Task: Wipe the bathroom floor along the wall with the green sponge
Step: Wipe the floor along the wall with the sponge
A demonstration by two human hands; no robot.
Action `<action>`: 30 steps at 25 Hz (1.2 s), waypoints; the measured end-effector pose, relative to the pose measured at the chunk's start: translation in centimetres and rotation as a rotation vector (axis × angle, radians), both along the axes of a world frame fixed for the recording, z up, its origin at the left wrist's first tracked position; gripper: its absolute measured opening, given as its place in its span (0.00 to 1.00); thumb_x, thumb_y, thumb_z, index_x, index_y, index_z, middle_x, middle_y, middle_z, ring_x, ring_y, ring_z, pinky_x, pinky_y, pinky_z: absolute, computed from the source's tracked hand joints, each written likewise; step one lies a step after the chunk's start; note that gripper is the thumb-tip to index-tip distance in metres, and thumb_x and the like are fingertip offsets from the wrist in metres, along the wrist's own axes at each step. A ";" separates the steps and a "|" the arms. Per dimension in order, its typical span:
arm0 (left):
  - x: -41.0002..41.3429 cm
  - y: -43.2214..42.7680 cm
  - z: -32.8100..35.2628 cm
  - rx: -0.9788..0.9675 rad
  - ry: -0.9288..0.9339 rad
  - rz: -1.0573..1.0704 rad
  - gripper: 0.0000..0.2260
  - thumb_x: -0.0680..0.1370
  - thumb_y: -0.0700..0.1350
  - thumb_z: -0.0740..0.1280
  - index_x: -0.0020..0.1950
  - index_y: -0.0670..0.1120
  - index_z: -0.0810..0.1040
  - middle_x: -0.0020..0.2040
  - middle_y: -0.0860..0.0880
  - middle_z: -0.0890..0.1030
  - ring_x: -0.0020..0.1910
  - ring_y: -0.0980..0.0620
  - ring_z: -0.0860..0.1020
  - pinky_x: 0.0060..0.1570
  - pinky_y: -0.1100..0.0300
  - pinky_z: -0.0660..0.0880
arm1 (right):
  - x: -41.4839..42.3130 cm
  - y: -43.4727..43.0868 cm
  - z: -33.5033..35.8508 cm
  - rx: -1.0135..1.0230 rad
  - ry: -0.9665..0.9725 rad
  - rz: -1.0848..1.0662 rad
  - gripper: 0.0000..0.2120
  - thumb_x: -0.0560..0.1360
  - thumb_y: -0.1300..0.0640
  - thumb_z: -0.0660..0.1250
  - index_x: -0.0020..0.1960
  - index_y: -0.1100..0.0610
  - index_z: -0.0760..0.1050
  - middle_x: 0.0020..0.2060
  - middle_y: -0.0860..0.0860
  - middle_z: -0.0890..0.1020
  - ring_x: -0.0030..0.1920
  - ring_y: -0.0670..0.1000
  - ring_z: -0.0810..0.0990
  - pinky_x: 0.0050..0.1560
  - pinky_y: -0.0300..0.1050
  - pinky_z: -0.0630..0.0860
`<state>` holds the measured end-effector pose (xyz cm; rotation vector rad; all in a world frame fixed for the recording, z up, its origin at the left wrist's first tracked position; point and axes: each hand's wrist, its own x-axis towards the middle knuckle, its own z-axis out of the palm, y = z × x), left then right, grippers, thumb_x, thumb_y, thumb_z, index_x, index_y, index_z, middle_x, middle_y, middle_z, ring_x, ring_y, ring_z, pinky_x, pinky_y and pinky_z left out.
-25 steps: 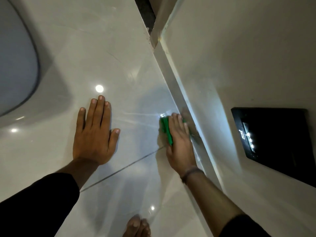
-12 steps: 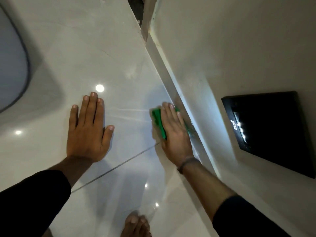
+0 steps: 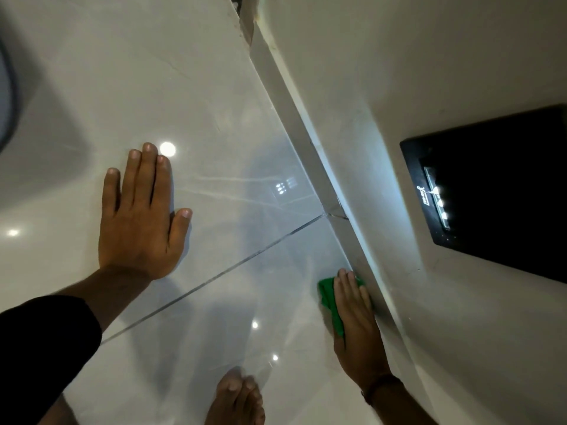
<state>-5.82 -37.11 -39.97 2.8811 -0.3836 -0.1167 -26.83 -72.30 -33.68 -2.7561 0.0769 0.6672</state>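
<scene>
Right hand [image 3: 356, 314] pressed flat on green sponge [image 3: 329, 297], fingers extended, touching the wall [image 3: 383, 289] base. Sponge's long axis runs parallel to the wall. Left hand [image 3: 139, 216] open, empty, braced flat on floor [image 3: 214, 87], well apart.

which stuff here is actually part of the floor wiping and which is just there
In the job:
- green sponge, pressed flat under the right hand
- floor strip beside the wall
- left hand, flat on the tiles as a brace

Just there:
- black lit panel on the wall
- bare foot
- dark curved object at the left edge
</scene>
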 end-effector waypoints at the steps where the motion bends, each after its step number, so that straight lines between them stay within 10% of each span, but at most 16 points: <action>1: 0.0 0.0 0.0 0.000 -0.002 -0.001 0.36 0.86 0.54 0.54 0.90 0.38 0.52 0.91 0.36 0.53 0.91 0.36 0.52 0.89 0.36 0.49 | 1.6 0.8 0.0 0.019 -0.010 -0.020 0.31 0.81 0.57 0.53 0.83 0.56 0.51 0.83 0.52 0.54 0.82 0.55 0.54 0.80 0.60 0.54; 11: -0.1 0.3 -0.3 0.030 -0.019 -0.012 0.36 0.86 0.56 0.52 0.90 0.39 0.52 0.91 0.38 0.52 0.91 0.39 0.50 0.89 0.38 0.48 | 27.4 11.4 -1.8 0.106 -0.225 -0.095 0.39 0.70 0.75 0.54 0.81 0.61 0.57 0.81 0.59 0.61 0.82 0.56 0.55 0.81 0.51 0.47; 22: -0.1 0.1 -0.7 0.042 0.006 0.003 0.37 0.86 0.57 0.53 0.91 0.40 0.51 0.92 0.39 0.51 0.91 0.40 0.50 0.90 0.41 0.45 | 6.3 3.7 1.5 -0.020 0.007 -0.093 0.32 0.74 0.59 0.50 0.79 0.64 0.58 0.79 0.61 0.63 0.81 0.57 0.55 0.76 0.62 0.58; 30: 0.1 0.1 -0.4 0.072 0.014 0.000 0.36 0.87 0.58 0.50 0.90 0.40 0.52 0.91 0.38 0.52 0.91 0.40 0.49 0.90 0.40 0.47 | 30.7 13.8 -1.3 0.095 -0.227 -0.136 0.38 0.73 0.73 0.59 0.81 0.58 0.57 0.82 0.57 0.59 0.82 0.55 0.51 0.81 0.46 0.40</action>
